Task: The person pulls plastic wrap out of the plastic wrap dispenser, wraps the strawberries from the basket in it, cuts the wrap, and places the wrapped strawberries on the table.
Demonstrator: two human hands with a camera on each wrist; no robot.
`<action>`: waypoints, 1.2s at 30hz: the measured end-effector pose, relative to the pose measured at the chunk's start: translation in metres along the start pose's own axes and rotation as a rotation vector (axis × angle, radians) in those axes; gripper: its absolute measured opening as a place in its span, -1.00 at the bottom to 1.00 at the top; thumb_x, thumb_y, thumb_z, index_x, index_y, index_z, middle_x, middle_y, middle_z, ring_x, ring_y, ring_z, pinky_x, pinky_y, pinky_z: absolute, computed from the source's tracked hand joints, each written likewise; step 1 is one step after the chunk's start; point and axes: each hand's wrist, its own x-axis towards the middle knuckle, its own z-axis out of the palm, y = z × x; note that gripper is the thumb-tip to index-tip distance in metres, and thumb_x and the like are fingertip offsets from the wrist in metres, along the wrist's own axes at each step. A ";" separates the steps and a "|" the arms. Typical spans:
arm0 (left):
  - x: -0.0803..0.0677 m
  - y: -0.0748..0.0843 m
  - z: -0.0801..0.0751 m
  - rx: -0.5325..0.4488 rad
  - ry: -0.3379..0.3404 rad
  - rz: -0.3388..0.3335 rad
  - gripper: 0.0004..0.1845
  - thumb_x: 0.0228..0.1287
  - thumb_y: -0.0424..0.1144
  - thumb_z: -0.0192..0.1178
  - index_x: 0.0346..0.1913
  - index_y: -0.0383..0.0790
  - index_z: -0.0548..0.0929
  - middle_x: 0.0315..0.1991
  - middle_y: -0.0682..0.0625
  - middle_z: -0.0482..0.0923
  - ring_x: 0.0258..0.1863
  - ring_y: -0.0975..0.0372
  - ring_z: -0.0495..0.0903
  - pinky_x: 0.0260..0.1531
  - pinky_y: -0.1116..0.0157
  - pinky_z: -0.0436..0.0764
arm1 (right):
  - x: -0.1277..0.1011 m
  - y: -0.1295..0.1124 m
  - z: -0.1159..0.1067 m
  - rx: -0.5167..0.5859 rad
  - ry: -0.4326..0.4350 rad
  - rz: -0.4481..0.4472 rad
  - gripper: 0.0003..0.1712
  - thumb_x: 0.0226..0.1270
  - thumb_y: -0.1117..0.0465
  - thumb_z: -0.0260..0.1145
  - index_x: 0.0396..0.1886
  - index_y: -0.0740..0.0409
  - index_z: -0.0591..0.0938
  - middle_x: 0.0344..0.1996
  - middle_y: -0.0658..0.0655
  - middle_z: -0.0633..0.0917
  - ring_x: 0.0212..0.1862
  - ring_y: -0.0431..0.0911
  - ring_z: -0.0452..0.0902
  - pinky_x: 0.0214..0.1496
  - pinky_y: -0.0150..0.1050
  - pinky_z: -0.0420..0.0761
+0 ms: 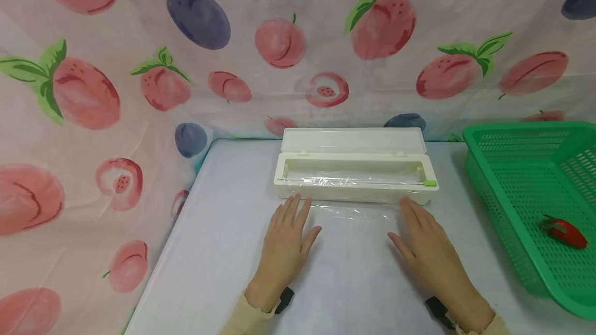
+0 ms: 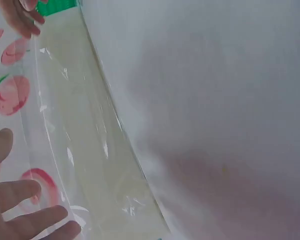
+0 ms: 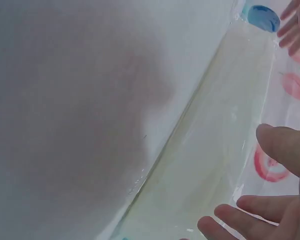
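A white cling film dispenser (image 1: 354, 141) stands with its lid raised at the back of the table. A green slider (image 1: 430, 183) sits at the right end of its cutter bar. Clear cling film (image 1: 356, 214) comes over the front wall and hangs below it, with shiny creases. My left hand (image 1: 285, 237) is at the dispenser's front left, fingers straight and thumb spread. Opposite it, my right hand (image 1: 430, 249) reaches to the front right corner, its fingers also extended. Both wrist views show spread fingers near the film; whether the fingertips touch it I cannot tell.
A green plastic basket (image 1: 507, 244) stands on the right, with a red pepper-like item (image 1: 569, 233) inside. Behind the table hangs a fruit-print cloth (image 1: 223, 112), which also runs down the left side. A white cover (image 1: 205, 252) lies over the table.
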 end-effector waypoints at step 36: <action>0.031 -0.044 0.011 -0.470 0.030 -0.460 -0.73 0.34 -0.22 0.28 -0.02 -0.34 0.64 -0.14 -0.15 0.69 -0.13 0.04 0.69 -0.07 0.05 0.64 | 0.025 0.051 -0.004 0.100 -0.154 0.221 -0.57 0.40 0.14 0.31 -0.01 0.47 0.54 -0.19 0.39 0.61 -0.10 0.24 0.48 -0.10 0.19 0.51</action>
